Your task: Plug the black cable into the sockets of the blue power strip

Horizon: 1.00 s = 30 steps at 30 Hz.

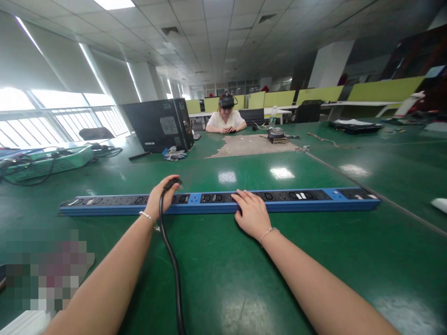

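Observation:
A long blue power strip point(213, 208) with black socket sections lies across the green table. My left hand point(159, 199) is closed around a black plug point(171, 184) just above the strip's left half. From that plug a thick black cable point(172, 260) runs down toward the bottom edge. My right hand point(252, 211) rests on the strip right of its middle, fingers spread over the sockets and covering some of them.
On the green table point(216, 260) stand a black computer case point(160, 125), gloves point(174, 154) and a green basket point(52, 164) of cables at left. A person point(226, 118) sits opposite. A bottle point(273, 117) and a round device point(277, 134) stand farther back.

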Motion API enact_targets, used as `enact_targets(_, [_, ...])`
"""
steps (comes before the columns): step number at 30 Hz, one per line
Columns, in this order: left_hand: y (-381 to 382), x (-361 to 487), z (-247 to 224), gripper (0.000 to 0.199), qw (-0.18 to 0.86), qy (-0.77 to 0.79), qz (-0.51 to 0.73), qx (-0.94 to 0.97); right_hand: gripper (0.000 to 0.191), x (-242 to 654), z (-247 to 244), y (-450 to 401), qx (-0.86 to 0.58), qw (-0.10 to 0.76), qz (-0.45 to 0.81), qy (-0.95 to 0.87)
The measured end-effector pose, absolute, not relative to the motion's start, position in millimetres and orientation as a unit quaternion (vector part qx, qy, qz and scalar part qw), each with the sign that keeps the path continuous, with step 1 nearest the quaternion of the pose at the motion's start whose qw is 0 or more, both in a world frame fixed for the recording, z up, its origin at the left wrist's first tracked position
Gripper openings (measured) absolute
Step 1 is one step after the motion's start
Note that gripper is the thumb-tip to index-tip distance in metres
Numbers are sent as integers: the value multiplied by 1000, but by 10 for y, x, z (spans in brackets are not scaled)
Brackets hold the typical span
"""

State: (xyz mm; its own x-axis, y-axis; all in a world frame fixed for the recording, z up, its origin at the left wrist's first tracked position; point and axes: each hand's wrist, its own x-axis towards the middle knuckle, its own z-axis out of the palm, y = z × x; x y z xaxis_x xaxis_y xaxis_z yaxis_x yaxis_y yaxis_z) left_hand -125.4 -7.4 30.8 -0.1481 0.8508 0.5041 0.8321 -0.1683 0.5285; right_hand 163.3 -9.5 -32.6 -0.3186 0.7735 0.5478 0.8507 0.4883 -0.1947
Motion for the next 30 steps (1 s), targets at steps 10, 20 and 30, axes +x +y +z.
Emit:
enact_targets(10, [-38,-1217,25,41,70,599,319,732,49,1642,-327,-88,-502,291,-72,-811])
enact_targets(20, [-70,-964,97,36,-44,596,202,776,49,1630,-326,-86,-501,292,-72,-811])
enact_targets(30, [-237,-824,-18,33,-106,613,223,750,48,1629,-319,-104,-503,289,-72,-811])
